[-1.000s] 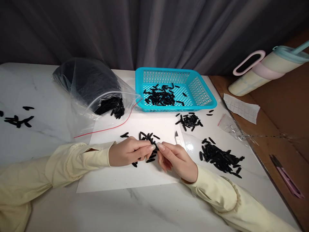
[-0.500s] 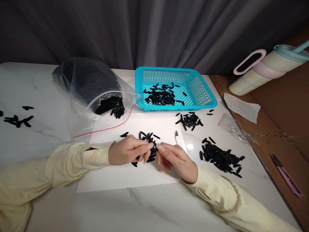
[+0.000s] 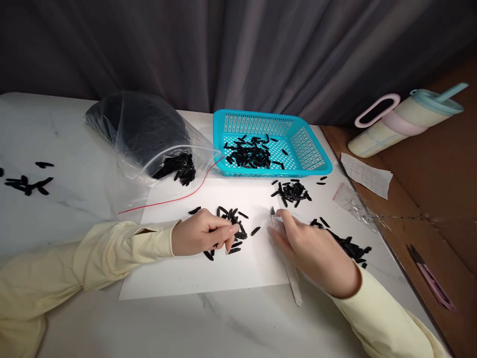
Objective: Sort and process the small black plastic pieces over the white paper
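My left hand [image 3: 199, 237] rests on a white paper sheet [image 3: 194, 273], fingers curled and pinching a small black piece at the edge of a little pile of black pieces [image 3: 233, 219]. My right hand [image 3: 313, 251] lies over a craft knife [image 3: 294, 286] at the sheet's right edge. The knife's blade tip pokes out by the thumb and its handle end shows behind the palm. The hand is blurred, so its grip on the knife is unclear. One loose black piece [image 3: 255, 230] lies between my hands.
A blue basket [image 3: 316, 154] holding black pieces stands behind the sheet, beside an open plastic bag [image 3: 149, 134] of more. Further piles [image 3: 292, 191] [image 3: 352, 246] lie to the right and some pieces [image 3: 26, 184] far left. A tumbler [image 3: 402, 122], paper slip [image 3: 367, 175] and snips [image 3: 430, 278] sit on the brown surface.
My right hand left my left hand and swung right onto the craft knife. A single black piece now lies on the sheet between them. My left hand stayed put.
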Action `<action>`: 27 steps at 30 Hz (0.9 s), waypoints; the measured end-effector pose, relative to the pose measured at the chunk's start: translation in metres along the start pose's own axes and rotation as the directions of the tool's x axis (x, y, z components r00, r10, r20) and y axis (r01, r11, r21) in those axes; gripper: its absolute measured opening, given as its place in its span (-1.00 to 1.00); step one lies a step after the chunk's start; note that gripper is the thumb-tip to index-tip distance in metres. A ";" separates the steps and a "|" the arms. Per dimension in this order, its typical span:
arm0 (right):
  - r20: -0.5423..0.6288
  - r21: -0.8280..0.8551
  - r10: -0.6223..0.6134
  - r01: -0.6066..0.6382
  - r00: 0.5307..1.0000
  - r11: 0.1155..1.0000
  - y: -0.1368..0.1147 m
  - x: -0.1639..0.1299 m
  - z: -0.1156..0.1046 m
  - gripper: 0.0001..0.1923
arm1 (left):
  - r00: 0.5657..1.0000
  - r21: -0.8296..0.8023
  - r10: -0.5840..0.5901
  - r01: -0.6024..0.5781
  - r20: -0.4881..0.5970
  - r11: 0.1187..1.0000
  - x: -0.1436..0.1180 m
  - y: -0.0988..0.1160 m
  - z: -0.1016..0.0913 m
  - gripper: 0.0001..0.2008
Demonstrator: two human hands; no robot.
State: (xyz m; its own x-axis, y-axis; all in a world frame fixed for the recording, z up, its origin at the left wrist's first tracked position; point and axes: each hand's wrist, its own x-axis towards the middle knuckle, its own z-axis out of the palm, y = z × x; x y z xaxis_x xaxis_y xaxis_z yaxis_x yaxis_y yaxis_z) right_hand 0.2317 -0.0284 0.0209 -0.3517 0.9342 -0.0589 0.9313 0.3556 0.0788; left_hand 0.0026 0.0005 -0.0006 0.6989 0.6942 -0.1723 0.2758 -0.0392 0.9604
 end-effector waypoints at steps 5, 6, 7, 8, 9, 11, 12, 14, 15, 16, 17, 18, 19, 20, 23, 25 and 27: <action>-0.037 0.066 -0.130 0.133 0.991 0.989 0.001 -0.014 0.014 -0.62 | 1.000 -0.006 0.013 -0.013 -0.026 1.000 -0.001 0.002 0.001 -0.52; -0.069 0.156 -0.162 0.171 0.984 0.973 0.003 -0.014 0.012 -0.63 | 1.000 -0.012 0.012 -0.012 -0.028 1.000 0.000 0.002 0.001 -0.53; -0.115 0.262 -0.178 0.203 0.977 0.944 0.006 -0.014 0.010 -0.65 | 1.000 -0.016 0.011 -0.011 -0.028 1.000 0.000 0.001 0.001 -0.53; -0.167 0.371 -0.166 0.218 0.972 0.903 0.009 -0.014 0.007 -0.69 | 1.000 -0.016 0.011 -0.012 -0.029 1.000 0.000 0.001 0.001 -0.53; -0.210 0.480 -0.127 0.215 0.969 0.850 0.011 -0.013 0.003 -0.72 | 1.000 -0.012 0.015 -0.015 -0.025 1.000 0.000 0.001 0.001 -0.53; -0.252 0.691 0.008 0.174 0.968 0.701 0.014 -0.013 -0.003 -0.76 | 1.000 0.002 0.022 -0.022 -0.022 1.000 0.000 0.000 0.000 -0.53; -0.256 0.776 0.085 0.153 0.963 0.612 0.015 -0.014 -0.004 -0.78 | 0.999 0.011 0.024 -0.024 -0.027 1.000 0.000 0.000 0.000 -0.54; -0.250 0.878 0.232 0.119 0.940 0.463 0.015 -0.014 -0.003 -0.78 | 0.998 0.017 0.034 -0.033 -0.045 0.999 0.000 0.000 0.000 -0.55; -0.249 0.898 0.306 0.101 0.919 0.428 0.014 -0.014 -0.001 -0.77 | 0.998 0.018 0.040 -0.039 -0.056 0.999 0.000 0.000 0.000 -0.55; -0.246 0.904 0.380 0.069 0.892 0.422 0.014 -0.014 0.002 -0.77 | 0.997 0.019 0.045 -0.044 -0.064 0.999 0.000 0.000 0.000 -0.55; -0.237 0.901 0.445 0.024 0.864 0.432 0.013 -0.013 0.005 -0.77 | 0.997 0.021 0.050 -0.049 -0.065 0.999 0.000 0.000 0.000 -0.55; -0.225 0.896 0.499 -0.022 0.837 0.443 0.013 -0.013 0.008 -0.78 | 0.996 0.024 0.053 -0.052 -0.066 0.998 0.000 0.000 0.000 -0.55; -0.212 0.895 0.541 -0.060 0.814 0.442 0.013 -0.012 0.010 -0.80 | 0.997 0.027 0.054 -0.052 -0.063 0.998 0.000 0.000 0.000 -0.56; -0.198 0.899 0.568 -0.083 0.799 0.430 0.012 -0.012 0.011 -0.82 | 0.997 0.027 0.052 -0.050 -0.061 0.998 0.000 -0.001 0.000 -0.56; -0.136 0.927 0.568 -0.098 0.811 0.361 0.009 -0.011 0.009 -0.78 | 0.997 0.014 0.045 -0.044 -0.060 0.999 0.000 -0.001 0.000 -0.57; -0.074 0.939 0.521 -0.117 0.850 0.324 0.005 -0.010 0.007 -0.72 | 0.997 0.001 0.038 -0.038 -0.065 0.999 0.000 -0.001 0.000 -0.58; -0.036 0.934 0.467 -0.136 0.883 0.329 0.001 -0.010 0.007 -0.65 | 0.998 -0.017 0.026 -0.027 -0.066 0.999 0.000 -0.001 0.000 -0.57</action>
State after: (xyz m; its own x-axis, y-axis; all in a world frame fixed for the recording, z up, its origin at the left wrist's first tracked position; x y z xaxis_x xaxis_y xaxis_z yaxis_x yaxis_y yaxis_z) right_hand 0.2367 -0.0376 0.0148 0.1212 0.9924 0.0207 0.4431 -0.0354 -0.8958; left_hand 0.0027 0.0003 -0.0012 0.6611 0.7385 -0.1325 0.2452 -0.0458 0.9684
